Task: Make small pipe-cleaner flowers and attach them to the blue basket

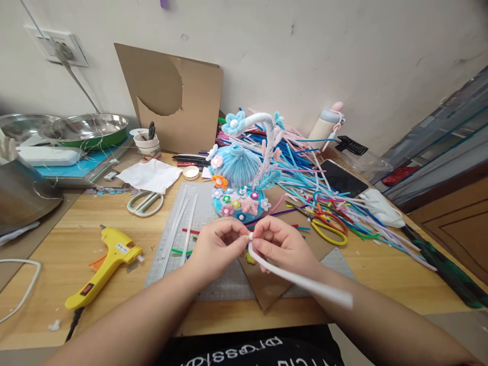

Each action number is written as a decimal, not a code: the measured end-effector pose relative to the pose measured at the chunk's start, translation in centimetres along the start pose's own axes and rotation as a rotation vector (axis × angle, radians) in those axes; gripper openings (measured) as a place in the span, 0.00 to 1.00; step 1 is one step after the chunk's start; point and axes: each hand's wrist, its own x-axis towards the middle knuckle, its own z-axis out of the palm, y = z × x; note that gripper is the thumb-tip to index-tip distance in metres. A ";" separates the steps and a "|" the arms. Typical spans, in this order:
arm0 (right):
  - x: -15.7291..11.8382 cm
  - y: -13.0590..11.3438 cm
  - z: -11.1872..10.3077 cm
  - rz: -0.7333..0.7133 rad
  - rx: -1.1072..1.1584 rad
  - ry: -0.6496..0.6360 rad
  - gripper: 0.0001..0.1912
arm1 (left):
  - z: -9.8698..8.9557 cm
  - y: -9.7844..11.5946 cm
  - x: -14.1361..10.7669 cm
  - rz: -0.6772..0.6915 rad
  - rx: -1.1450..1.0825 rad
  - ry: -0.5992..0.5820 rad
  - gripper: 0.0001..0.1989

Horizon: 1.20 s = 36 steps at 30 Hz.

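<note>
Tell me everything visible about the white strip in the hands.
The white strip looks soft and fuzzy, like a pipe cleaner. Its far end forms a small bend or knob, pinched by fingertips of the left hand and right hand, which partly hide it. The rest extends free, curving gently in front of the right forearm to a blurred, blunt tip.

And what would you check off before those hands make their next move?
1. Fuzzy white craft stem pinched between the left hand and right hand: ok.
2. Blue fuzzy ornament with flowers standing upright: ok.
3. Yellow plastic glue gun lying apart from both hands: ok.
4. Glue gun hot enough: cannot tell; heat doesn't show.
5. Grey cutting mat free of clutter: not ok; translucent plastic strips lie on it.
</note>
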 end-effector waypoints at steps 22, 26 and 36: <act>1.0 0.5 -1.1 0.045 0.054 -0.004 0.14 | 0.0 0.5 0.5 -0.341 -0.245 -0.138 0.15; 1.2 0.5 -1.4 0.063 0.056 -0.022 0.14 | 0.0 0.1 0.5 -0.322 -0.182 -0.120 0.15; 1.3 1.0 -0.9 0.051 0.031 0.048 0.15 | 0.2 0.4 0.4 -0.208 -0.051 -0.007 0.11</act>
